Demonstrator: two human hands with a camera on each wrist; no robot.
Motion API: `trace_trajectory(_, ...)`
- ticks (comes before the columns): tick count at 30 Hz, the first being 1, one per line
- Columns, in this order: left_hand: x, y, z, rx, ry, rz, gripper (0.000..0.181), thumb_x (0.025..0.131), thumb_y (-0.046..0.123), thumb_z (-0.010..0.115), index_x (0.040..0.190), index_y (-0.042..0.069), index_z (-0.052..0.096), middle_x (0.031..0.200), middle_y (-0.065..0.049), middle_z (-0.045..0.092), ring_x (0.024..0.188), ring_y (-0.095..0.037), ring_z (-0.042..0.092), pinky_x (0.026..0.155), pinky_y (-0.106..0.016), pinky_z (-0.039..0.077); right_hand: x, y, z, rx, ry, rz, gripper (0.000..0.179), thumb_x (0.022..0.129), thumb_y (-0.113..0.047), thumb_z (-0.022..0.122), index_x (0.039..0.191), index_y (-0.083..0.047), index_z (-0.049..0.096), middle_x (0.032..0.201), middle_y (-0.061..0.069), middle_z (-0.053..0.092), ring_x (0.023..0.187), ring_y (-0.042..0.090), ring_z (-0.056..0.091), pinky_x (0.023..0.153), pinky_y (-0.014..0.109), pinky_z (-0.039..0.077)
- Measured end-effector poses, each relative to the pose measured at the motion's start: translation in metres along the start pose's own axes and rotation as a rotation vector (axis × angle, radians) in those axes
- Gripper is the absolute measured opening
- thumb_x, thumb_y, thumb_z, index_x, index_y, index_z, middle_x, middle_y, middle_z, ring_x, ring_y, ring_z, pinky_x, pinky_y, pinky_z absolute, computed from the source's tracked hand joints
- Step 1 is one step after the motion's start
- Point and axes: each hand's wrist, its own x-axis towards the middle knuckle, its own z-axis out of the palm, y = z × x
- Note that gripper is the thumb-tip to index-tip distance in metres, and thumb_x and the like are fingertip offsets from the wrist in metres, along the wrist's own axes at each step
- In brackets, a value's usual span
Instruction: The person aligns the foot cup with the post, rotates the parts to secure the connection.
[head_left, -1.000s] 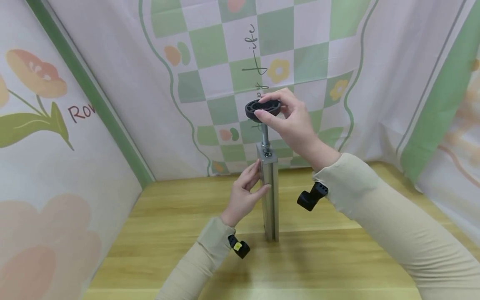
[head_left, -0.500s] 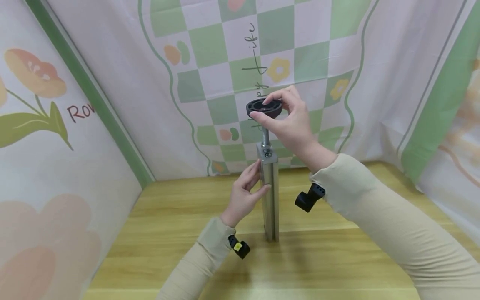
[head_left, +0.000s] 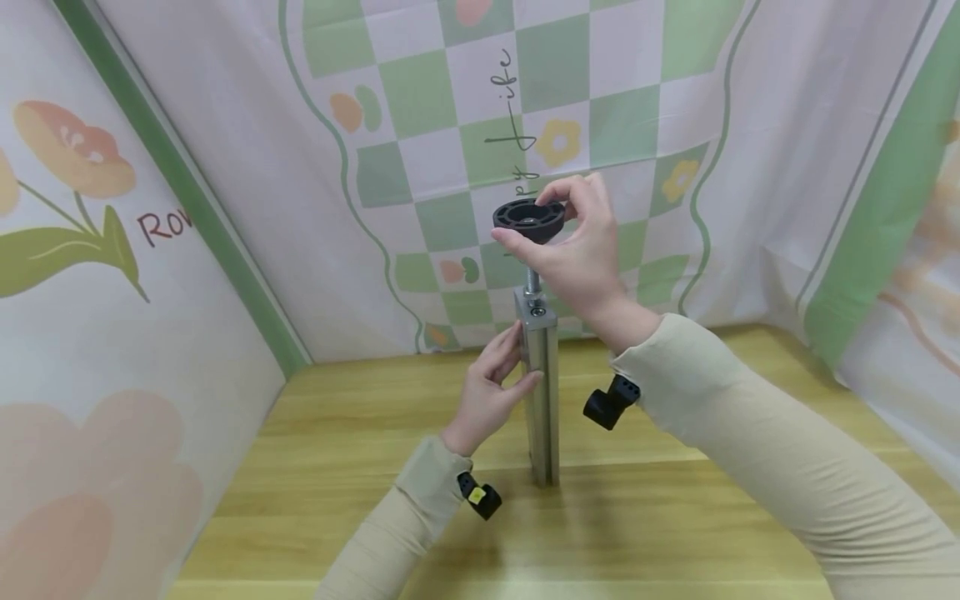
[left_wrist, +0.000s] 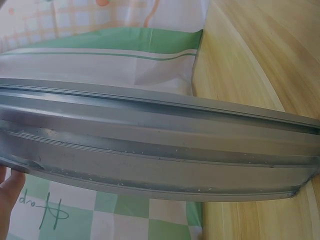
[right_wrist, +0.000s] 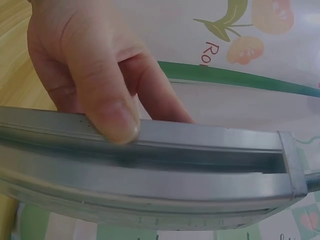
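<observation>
An aluminium extrusion profile (head_left: pixel 543 417) stands upright on the wooden table, a metal end plate (head_left: pixel 547 322) on its top. From the plate rises a threaded rod (head_left: pixel 533 280), carrying the round black levelling foot (head_left: pixel 546 227). My right hand (head_left: pixel 588 258) pinches this foot, thumb at the near rim and index finger at the far side. Lower down, my left hand (head_left: pixel 487 396) grips the profile near its top; its thumb (right_wrist: pixel 117 122) presses the slotted edge in the right wrist view. Slotted grooves run along the profile (left_wrist: pixel 150 145) in the left wrist view.
The wooden tabletop (head_left: pixel 360 500) spreads around the profile's base. Behind it hangs a checked green and white curtain (head_left: pixel 420 167). A flower-printed white panel (head_left: pixel 75 333) closes off the left side, and another curtain (head_left: pixel 885 275) the right.
The thumb of my right hand has swept left along the near rim, and the wrist has come slightly left and down. The black foot has turned a little. My left hand stays put.
</observation>
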Motion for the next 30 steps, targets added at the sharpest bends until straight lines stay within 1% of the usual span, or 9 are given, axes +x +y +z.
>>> trace_trajectory(4, 0.000, 0.000, 0.000, -0.004, -0.003, -0.004, 0.065, 0.084, -0.014, 0.060, 0.142, -0.009, 0.029, 0.146, -0.026, 0.032, 0.125, -0.042, 0.046, 0.105, -0.026, 0.043, -0.002, 0.004, -0.003, 0.040, -0.054, 0.016, 0.044, 0.072, -0.014, 0.080, 0.101, 0.006, 0.054, 0.096, -0.012, 0.044, 0.088, 0.003, 0.039, 0.081, 0.020, 0.037)
trace_trajectory(8, -0.001, 0.001, 0.000, -0.006, -0.001, -0.006, 0.065, 0.085, -0.013, 0.060, 0.142, -0.010, 0.029, 0.146, -0.027, 0.032, 0.124, -0.044, 0.047, 0.105, -0.027, 0.043, -0.002, 0.008, -0.004, 0.143, -0.083, 0.032, 0.042, 0.080, -0.020, 0.062, 0.109, 0.008, 0.050, 0.103, -0.007, 0.046, 0.091, 0.006, 0.042, 0.088, 0.025, 0.037)
trace_trajectory(11, -0.001, 0.000, 0.000, 0.001, 0.005, -0.008, 0.065, 0.084, -0.014, 0.060, 0.141, -0.011, 0.029, 0.146, -0.027, 0.032, 0.124, -0.044, 0.047, 0.105, -0.026, 0.043, 0.000, 0.010, -0.004, 0.231, -0.090, 0.079, 0.038, 0.082, -0.020, 0.050, 0.111, 0.005, 0.051, 0.107, -0.003, 0.048, 0.090, 0.009, 0.045, 0.086, 0.025, 0.037)
trace_trajectory(13, -0.001, 0.000, 0.000, 0.006, 0.008, -0.007, 0.065, 0.084, -0.015, 0.060, 0.141, -0.011, 0.030, 0.146, -0.027, 0.032, 0.123, -0.044, 0.047, 0.105, -0.026, 0.043, 0.003, 0.013, -0.004, 0.311, -0.115, 0.117, 0.034, 0.084, -0.018, 0.044, 0.112, 0.001, 0.052, 0.108, -0.001, 0.050, 0.091, 0.011, 0.047, 0.085, 0.024, 0.039)
trace_trajectory(16, -0.001, 0.000, 0.000, 0.017, 0.006, 0.010, 0.065, 0.084, -0.015, 0.060, 0.141, -0.011, 0.029, 0.145, -0.028, 0.032, 0.124, -0.044, 0.047, 0.106, -0.027, 0.042, 0.008, 0.018, -0.005, 0.497, -0.205, 0.200, 0.033, 0.088, -0.015, 0.037, 0.117, -0.005, 0.052, 0.110, 0.004, 0.051, 0.095, 0.013, 0.051, 0.088, 0.024, 0.042)
trace_trajectory(18, 0.000, -0.001, 0.000, 0.020, 0.005, 0.017, 0.065, 0.084, -0.015, 0.060, 0.141, -0.012, 0.029, 0.145, -0.028, 0.032, 0.125, -0.044, 0.046, 0.106, -0.027, 0.042, 0.009, 0.022, -0.005, 0.610, -0.273, 0.248, 0.035, 0.090, -0.015, 0.035, 0.121, -0.007, 0.049, 0.112, 0.005, 0.051, 0.099, 0.014, 0.052, 0.093, 0.024, 0.042)
trace_trajectory(20, -0.001, -0.001, 0.000, 0.021, 0.005, 0.017, 0.065, 0.084, -0.015, 0.060, 0.141, -0.011, 0.029, 0.145, -0.028, 0.033, 0.125, -0.043, 0.046, 0.106, -0.028, 0.042, 0.010, 0.025, -0.005, 0.704, -0.327, 0.286, 0.039, 0.091, -0.017, 0.034, 0.127, -0.004, 0.045, 0.114, 0.003, 0.052, 0.104, 0.014, 0.053, 0.097, 0.025, 0.041)
trace_trajectory(25, -0.001, -0.001, 0.000, 0.013, 0.013, 0.004, 0.065, 0.084, -0.014, 0.060, 0.141, -0.010, 0.030, 0.146, -0.028, 0.032, 0.126, -0.042, 0.045, 0.106, -0.028, 0.042, 0.007, 0.029, -0.005, 0.859, -0.397, 0.298, 0.051, 0.093, -0.023, 0.039, 0.136, 0.003, 0.036, 0.116, 0.000, 0.058, 0.109, 0.016, 0.055, 0.102, 0.027, 0.041)
trace_trajectory(30, -0.001, 0.000, 0.000, 0.028, 0.015, 0.016, 0.064, 0.084, -0.013, 0.061, 0.140, -0.011, 0.030, 0.145, -0.028, 0.033, 0.129, -0.041, 0.042, 0.106, -0.032, 0.043, 0.008, 0.028, -0.004, 1.002, -0.443, 0.342, 0.043, 0.092, -0.021, 0.034, 0.132, -0.007, 0.044, 0.117, 0.005, 0.058, 0.108, 0.018, 0.054, 0.099, 0.027, 0.042)
